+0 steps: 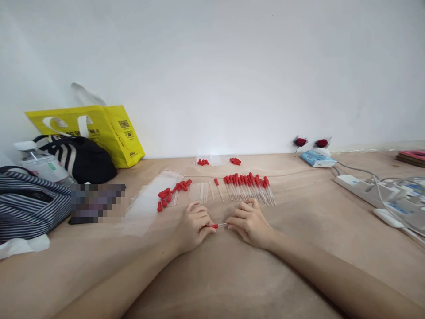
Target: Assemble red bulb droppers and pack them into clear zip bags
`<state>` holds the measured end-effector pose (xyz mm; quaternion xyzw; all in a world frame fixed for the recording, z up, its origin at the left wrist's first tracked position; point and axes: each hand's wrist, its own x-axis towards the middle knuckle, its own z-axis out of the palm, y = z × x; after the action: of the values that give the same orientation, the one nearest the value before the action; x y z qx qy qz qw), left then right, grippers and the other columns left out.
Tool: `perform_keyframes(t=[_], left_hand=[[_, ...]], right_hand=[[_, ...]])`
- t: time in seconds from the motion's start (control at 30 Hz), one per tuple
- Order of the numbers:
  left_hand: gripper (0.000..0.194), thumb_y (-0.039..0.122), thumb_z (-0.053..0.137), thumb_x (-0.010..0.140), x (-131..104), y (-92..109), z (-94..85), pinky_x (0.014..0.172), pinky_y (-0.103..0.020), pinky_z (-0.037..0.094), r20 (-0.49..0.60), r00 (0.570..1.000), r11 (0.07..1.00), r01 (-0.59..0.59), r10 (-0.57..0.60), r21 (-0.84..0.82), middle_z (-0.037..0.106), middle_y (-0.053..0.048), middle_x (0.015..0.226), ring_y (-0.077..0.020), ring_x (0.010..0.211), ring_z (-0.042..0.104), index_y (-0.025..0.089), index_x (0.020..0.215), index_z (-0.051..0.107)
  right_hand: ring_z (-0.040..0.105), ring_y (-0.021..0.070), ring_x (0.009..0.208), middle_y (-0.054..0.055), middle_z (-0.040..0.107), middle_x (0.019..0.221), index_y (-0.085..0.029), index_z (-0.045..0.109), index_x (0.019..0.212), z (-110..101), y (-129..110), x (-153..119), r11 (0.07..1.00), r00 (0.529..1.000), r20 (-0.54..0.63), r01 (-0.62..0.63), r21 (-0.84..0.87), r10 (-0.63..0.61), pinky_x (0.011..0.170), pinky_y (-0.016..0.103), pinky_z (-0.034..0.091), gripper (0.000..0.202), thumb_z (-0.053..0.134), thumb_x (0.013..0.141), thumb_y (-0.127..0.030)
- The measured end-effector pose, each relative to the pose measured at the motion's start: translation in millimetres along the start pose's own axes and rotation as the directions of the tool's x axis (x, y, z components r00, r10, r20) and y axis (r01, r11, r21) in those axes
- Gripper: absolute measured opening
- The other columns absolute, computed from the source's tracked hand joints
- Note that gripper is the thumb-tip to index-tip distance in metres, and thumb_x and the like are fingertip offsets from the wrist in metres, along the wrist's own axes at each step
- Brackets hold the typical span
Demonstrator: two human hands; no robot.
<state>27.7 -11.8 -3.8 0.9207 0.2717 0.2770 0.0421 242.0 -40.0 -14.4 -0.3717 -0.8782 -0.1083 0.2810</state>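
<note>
The left hand (195, 227) pinches a red rubber bulb (214, 226). The right hand (249, 222) pinches a thin clear tube (222, 225). Bulb and tube lie in one line, left to right, between the two hands, each as near as the other. Just past the fingers, loose tubes (199, 193) and a row of red-topped droppers (245, 180) point near to far. Loose red bulbs (164, 192) lie left. The wall (212, 88) stands at the table's (212, 274) far edge.

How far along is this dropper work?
Well along, it seems. Done: the row of capped droppers. In hand: one bulb and tube, between left hand and right hand. Apparently left: loose bulbs and bare tubes, perhaps the bulbs at the back too.
</note>
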Motion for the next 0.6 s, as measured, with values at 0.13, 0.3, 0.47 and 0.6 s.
perform_keyframes(t=[0.13, 0.3, 0.47, 0.6], left_hand=[[0.022, 0.032, 0.051, 0.081, 3.0, -2.4, -4.6, 0.093, -0.04, 0.025, 0.105, 0.994, 0.994, 0.015, -0.004, -0.104, 0.064, 0.002, 0.065, -0.0154, 0.076, 0.057, 0.022, 0.064, 0.06], [0.045, 0.048, 0.066, 0.064, -0.3, -14.7, -14.4, 0.09, -0.043, 0.029, 0.046, 0.979, 0.979, 0.199, -0.201, 0.035, 0.063, -0.004, 0.1, -0.0246, 0.098, 0.051, 0.024, 0.101, 0.057], [0.039, 0.041, 0.061, 0.069, -6.6, -38.3, -26.2, 0.087, -0.045, 0.029, -0.197, 0.883, 0.838, 0.468, -0.426, 0.282, 0.058, -0.007, 0.108, -0.0278, 0.102, 0.047, 0.022, 0.103, 0.055], [0.033, 0.038, 0.057, 0.071, -12.8, -54.1, -38.6, 0.084, -0.047, 0.029, -0.262, 0.802, 0.685, 0.596, -0.537, 0.419, 0.058, -0.009, 0.106, -0.0304, 0.101, 0.046, 0.022, 0.101, 0.056]], right_hand=[[0.044, 0.0135, 0.072, 0.001, 0.059, 0.073, -0.025, 0.065, 0.082, 0.4, 1.6, 1.0, 1.0, 1.0, 0.001, 0.004, -0.028, -0.004, 0.069, 0.033, 0.019, 0.018, 0.047, 0.084, -0.029], [0.046, 0.0151, 0.073, 0.003, 0.061, 0.073, -0.022, 0.065, 0.082, 6.9, 7.3, 4.8, 0.986, 0.985, -0.034, -0.167, 0.015, 0.167, 0.066, 0.032, 0.019, 0.019, 0.047, 0.084, -0.027], [0.052, 0.0186, 0.076, 0.004, 0.064, 0.075, -0.02, 0.058, 0.098, 20.1, 15.4, 29.7, 0.84, 0.837, -0.073, -0.543, 0.009, 0.542, 0.067, 0.032, 0.02, 0.021, 0.045, 0.082, -0.025], [0.057, 0.0218, 0.076, 0.008, 0.065, 0.074, -0.015, 0.052, 0.1, 31.8, 18.6, 62.5, 0.693, 0.696, -0.013, -0.716, -0.084, 0.718, 0.07, 0.034, 0.021, 0.023, 0.042, 0.081, -0.022]])
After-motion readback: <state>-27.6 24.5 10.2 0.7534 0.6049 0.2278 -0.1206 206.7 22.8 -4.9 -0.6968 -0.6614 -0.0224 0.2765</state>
